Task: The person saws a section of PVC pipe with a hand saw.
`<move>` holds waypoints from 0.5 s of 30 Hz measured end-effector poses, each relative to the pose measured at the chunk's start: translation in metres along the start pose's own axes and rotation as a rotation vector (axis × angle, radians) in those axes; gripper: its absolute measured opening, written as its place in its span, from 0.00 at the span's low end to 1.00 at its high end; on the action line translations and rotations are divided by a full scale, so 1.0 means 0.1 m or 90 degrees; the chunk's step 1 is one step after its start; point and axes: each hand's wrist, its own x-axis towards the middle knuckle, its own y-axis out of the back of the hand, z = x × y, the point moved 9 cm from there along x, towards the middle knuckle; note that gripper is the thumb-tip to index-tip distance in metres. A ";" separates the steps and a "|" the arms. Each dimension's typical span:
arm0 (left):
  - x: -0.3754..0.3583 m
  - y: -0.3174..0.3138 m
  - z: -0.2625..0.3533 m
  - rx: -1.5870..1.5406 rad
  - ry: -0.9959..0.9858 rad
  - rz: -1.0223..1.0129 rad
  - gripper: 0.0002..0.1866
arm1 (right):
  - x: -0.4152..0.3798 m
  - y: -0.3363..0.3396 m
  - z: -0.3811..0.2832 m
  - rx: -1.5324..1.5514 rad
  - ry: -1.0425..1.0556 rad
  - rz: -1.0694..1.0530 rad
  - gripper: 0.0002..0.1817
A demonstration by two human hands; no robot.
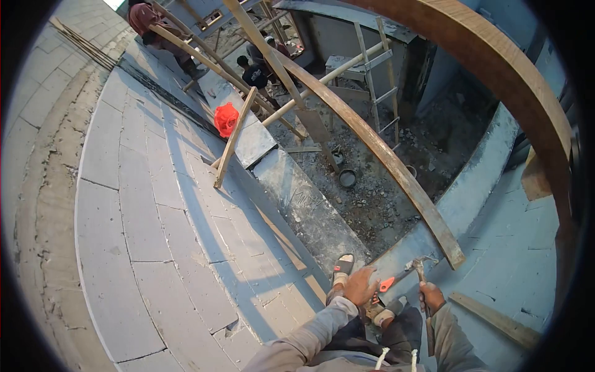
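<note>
My right hand [432,297] is closed around the wooden handle of a claw hammer [419,268], its metal head pointing up and away from me. In front of my body, my left hand [361,286] reaches out with its fingers extended and holds nothing. Just right of those fingers is a small bright orange piece [387,284], like a tool handle, close over the ledge. Below the hands, my feet in sandals [343,265] stand on a narrow concrete ledge [310,204].
A block wall [155,217] rises at left; a drop to a rubble floor [372,192] lies ahead. A long timber [384,161] crosses the gap. A ladder [378,80], an orange-red bag [226,119], a plank [496,319] and people [254,74] are around.
</note>
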 end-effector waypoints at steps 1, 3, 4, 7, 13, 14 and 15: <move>0.15 0.18 0.27 -0.004 -0.030 0.014 0.20 | -0.57 0.06 -0.22 0.011 -0.001 0.022 0.20; 0.44 0.49 0.90 -0.021 -0.090 0.016 0.19 | -1.82 0.15 -0.70 -0.083 0.110 0.094 0.24; 0.57 0.57 1.08 -0.031 -0.137 0.028 0.19 | -2.42 0.21 -0.92 -0.087 0.130 0.141 0.26; 0.95 0.64 1.49 0.000 -0.179 -0.091 0.18 | -4.14 0.58 -1.46 -0.080 0.269 0.323 0.25; 1.18 0.61 1.58 0.009 -0.217 -0.216 0.24 | -6.62 1.76 -1.22 0.063 0.318 1.047 0.26; 1.08 0.59 1.60 -0.006 -0.193 -0.241 0.24 | -6.82 1.94 -1.13 0.088 0.238 1.089 0.25; 0.98 0.58 1.67 -0.061 -0.139 -0.259 0.23 | -6.97 2.06 -1.07 0.054 0.170 1.122 0.26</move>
